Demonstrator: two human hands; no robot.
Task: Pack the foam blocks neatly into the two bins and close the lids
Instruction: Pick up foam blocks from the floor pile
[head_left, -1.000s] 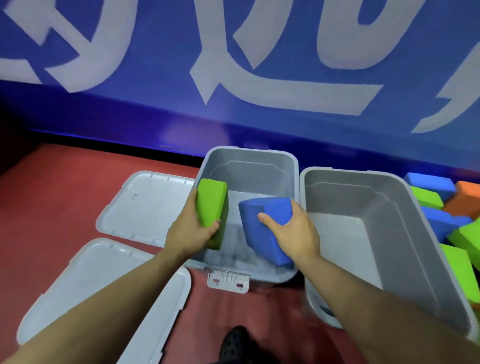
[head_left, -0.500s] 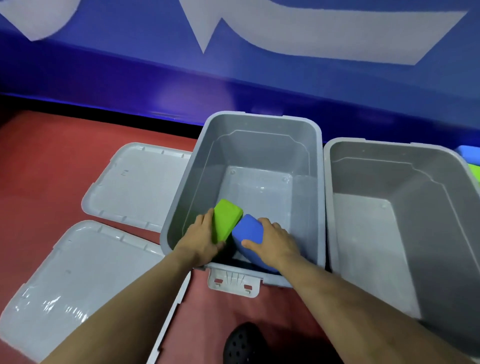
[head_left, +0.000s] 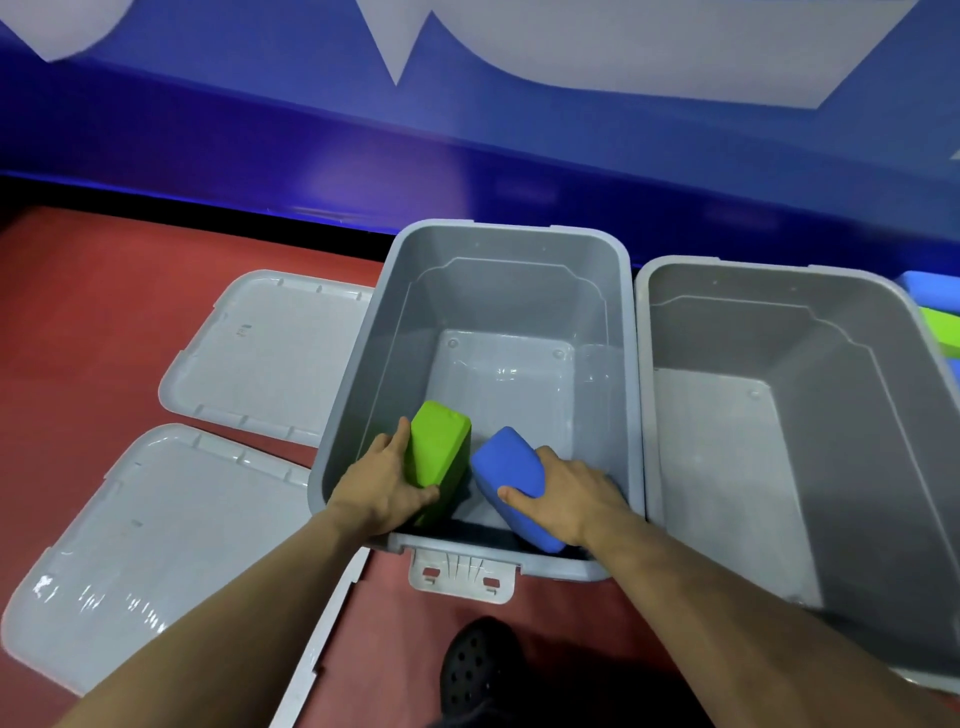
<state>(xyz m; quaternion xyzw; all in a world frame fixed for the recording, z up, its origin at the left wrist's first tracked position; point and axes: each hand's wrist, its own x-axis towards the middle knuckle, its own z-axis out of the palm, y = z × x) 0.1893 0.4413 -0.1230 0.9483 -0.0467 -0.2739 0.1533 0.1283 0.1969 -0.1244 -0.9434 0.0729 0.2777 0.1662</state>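
My left hand (head_left: 382, 486) held the green block (head_left: 436, 454) and my right hand (head_left: 563, 499) held the blue block (head_left: 511, 480) low inside the left bin (head_left: 511, 236), where crooked blocks could waste room.

floor (head_left: 93, 322): red | on it: left bin (head_left: 353, 395), right bin (head_left: 641, 395) side by side | two lids (head_left: 270, 358) (head_left: 135, 540) left | loose foam blocks (head_left: 935, 291) far right
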